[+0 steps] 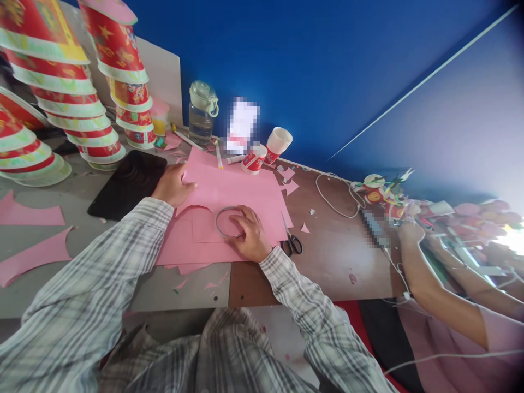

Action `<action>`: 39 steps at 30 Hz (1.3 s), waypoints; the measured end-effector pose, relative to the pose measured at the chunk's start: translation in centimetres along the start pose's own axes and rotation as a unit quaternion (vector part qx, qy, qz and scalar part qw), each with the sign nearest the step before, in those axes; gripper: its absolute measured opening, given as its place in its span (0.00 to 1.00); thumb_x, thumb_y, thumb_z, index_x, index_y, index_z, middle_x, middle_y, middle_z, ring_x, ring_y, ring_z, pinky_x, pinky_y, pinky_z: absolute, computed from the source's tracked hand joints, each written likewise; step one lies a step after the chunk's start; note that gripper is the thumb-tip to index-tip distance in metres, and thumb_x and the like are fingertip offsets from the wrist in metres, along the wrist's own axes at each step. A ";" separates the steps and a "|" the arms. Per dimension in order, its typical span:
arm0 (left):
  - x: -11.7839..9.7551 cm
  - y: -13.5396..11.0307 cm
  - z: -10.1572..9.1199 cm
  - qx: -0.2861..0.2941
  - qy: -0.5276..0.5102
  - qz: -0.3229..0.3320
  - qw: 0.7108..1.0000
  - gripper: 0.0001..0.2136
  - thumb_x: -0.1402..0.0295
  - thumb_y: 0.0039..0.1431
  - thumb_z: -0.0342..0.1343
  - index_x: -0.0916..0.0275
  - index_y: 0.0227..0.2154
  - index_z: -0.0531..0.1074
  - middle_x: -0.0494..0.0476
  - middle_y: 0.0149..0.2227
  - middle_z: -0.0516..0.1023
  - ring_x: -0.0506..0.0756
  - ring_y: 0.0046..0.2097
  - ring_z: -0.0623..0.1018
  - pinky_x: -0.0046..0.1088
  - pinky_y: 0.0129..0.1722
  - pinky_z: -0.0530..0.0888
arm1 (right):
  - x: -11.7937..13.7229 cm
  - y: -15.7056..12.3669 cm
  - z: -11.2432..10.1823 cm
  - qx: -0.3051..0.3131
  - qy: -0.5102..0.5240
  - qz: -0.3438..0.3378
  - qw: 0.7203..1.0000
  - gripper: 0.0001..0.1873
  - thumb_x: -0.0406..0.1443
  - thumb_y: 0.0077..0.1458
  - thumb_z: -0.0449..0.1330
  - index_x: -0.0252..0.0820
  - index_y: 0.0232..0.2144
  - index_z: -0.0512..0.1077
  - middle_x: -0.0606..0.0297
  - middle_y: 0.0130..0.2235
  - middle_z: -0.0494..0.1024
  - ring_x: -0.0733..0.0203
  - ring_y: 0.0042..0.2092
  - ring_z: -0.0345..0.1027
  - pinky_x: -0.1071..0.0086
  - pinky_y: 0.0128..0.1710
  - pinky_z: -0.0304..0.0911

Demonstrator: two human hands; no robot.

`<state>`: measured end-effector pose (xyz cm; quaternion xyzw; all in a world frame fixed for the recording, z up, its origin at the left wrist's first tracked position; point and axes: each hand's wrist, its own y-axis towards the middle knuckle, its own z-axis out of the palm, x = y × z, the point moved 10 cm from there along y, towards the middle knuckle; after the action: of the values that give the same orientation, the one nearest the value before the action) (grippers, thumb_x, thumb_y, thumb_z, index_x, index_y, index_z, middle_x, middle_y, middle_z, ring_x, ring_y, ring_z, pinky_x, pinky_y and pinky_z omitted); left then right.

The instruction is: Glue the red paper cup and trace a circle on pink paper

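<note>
My left hand [174, 184] grips the left edge of a sheet of pink paper [233, 188], thumb on top. That sheet has a curved cut along its near edge and overlaps more pink paper [176, 248] on the table. My right hand [251, 234] holds a thin grey ring [218, 225] between thumb and fingers, flat on the pink paper. Black-handled scissors [292, 245] lie just right of my right hand, their blades on the paper's edge. A dark tablet [126, 183] lies beside my left wrist.
Tall stacks of red paper cups [133, 93] stand at the left. At the back are a water bottle [200, 112], a lit phone [241, 125] and red-white cups [254, 159]. Pink offcuts [36, 256] lie left. A co-worker's arm [434, 284] reaches in at right, near a white cable [327, 204].
</note>
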<state>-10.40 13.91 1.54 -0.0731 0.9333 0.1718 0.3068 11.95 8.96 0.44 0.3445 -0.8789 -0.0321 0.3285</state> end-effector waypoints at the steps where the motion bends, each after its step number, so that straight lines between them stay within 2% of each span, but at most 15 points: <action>1: 0.0 0.0 0.0 0.001 0.000 0.001 1.000 0.26 0.67 0.40 0.53 0.70 0.46 0.62 0.63 0.42 0.67 0.58 0.46 0.65 0.36 0.47 0.61 | 0.0 0.0 0.0 0.001 -0.001 0.001 1.000 0.28 0.44 0.41 0.67 0.40 0.44 0.69 0.50 0.55 0.64 0.45 0.59 0.60 0.52 0.59 0.59; 21: -0.5 0.0 -0.1 0.007 0.001 -0.004 1.000 0.26 0.67 0.40 0.53 0.71 0.46 0.63 0.63 0.41 0.68 0.58 0.45 0.65 0.35 0.46 0.61 | 0.1 0.1 0.1 0.011 -0.006 0.000 1.000 0.27 0.44 0.41 0.66 0.40 0.44 0.69 0.51 0.55 0.65 0.45 0.58 0.60 0.52 0.59 0.59; 30: -0.5 0.0 -0.1 0.004 0.023 0.007 1.000 0.25 0.65 0.41 0.50 0.70 0.46 0.63 0.61 0.37 0.68 0.58 0.41 0.67 0.37 0.44 0.63 | 0.6 0.3 -0.1 0.042 0.009 -0.030 0.999 0.24 0.41 0.46 0.63 0.37 0.45 0.68 0.48 0.55 0.64 0.47 0.59 0.58 0.52 0.61 0.57; 34: -0.6 0.1 -0.1 0.006 0.031 0.011 0.999 0.25 0.64 0.41 0.50 0.69 0.45 0.63 0.61 0.37 0.67 0.58 0.42 0.67 0.37 0.44 0.63 | 0.1 0.4 0.2 0.062 0.014 -0.016 0.998 0.26 0.38 0.43 0.66 0.36 0.46 0.67 0.48 0.57 0.62 0.46 0.60 0.57 0.53 0.63 0.55; 39: -0.7 0.0 -0.2 0.009 0.031 0.005 0.999 0.25 0.64 0.41 0.50 0.69 0.45 0.63 0.61 0.38 0.67 0.59 0.42 0.67 0.39 0.45 0.63 | -0.2 0.6 0.2 0.068 0.032 -0.011 0.997 0.27 0.38 0.42 0.67 0.35 0.45 0.68 0.47 0.57 0.63 0.47 0.60 0.57 0.54 0.62 0.56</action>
<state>-9.96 13.83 2.11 -0.0709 0.9442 0.1621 0.2777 11.58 9.49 0.29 0.3765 -0.8643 0.0351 0.3317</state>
